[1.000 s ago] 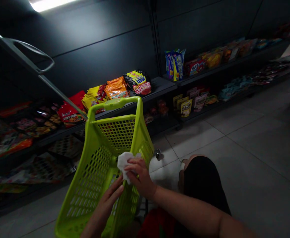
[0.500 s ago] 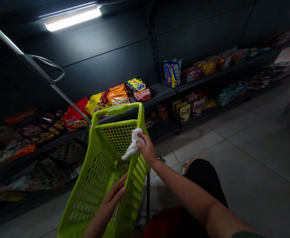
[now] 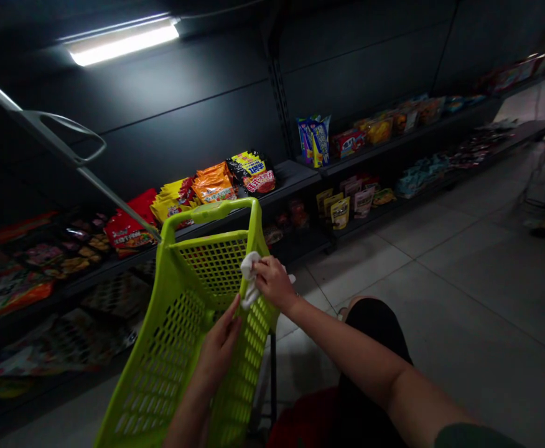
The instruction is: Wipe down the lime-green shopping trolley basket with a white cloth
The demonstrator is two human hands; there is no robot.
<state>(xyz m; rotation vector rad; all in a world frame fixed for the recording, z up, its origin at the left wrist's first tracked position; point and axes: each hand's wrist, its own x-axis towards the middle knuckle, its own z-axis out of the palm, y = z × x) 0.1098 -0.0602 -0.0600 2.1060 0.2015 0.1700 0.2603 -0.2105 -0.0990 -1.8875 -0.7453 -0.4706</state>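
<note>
A lime-green plastic shopping cart basket (image 3: 160, 305) with slotted walls stands in front of me, its handle end farthest away. My right hand (image 3: 275, 283) pinches a crumpled white cloth (image 3: 250, 266) against the basket's right rim, near the handle corner. One end of the cloth hangs along the rim. Lower down, my left hand (image 3: 221, 345) lies along the inside of the same right wall, fingers stretched toward the cloth. It appears to hold nothing. The basket's visible inside holds no goods.
Dark shelves carry orange noodle packets (image 3: 214, 183), a red packet (image 3: 130, 227), blue snack bags (image 3: 314, 140) and small yellow pouches (image 3: 340, 213). A grey metal pole (image 3: 114, 196) slants behind the cart. A lit tube lamp (image 3: 125, 40) hangs above the tiled floor (image 3: 463, 298).
My right hand and the cloth have moved down a little onto the rim. My left hand has slid up the wall toward the cloth. The view has shifted slightly.
</note>
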